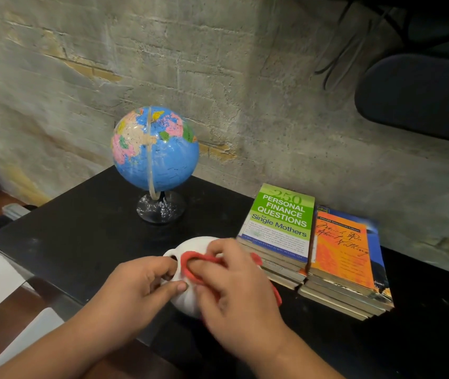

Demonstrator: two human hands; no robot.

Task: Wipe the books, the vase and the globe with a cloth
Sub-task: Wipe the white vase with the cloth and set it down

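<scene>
Vase (186,303): white, over the front of the black worktop (81,236), tipped, with its mouth toward the left grip (135,291). Can't tell if its base touches the worktop, hands hide it.

Left grip: closed on the vase at the neck, thumb on the body, fingers curled at the mouth.

Right grip (234,285): on the vase's top-right side, fingers curled round the red cloth (204,259) and pressing it to the vase. A cloth end hangs down the vase's right side.

Globe (155,149): behind the vase, slightly left, well apart. Upright on a dark round base, blue with a clear arc over it.

Books (313,255): right of the vase, two flat stacks touching side by side. Green-cover stack (280,222) is nearer the vase, just beside it. Orange-cover stack (341,247) is on the far side of the green one.

Brick wall (245,77): behind the vase, past the globe.

Dark padded shape (420,91): far up-right of the vase, can't tell what it is.
</scene>
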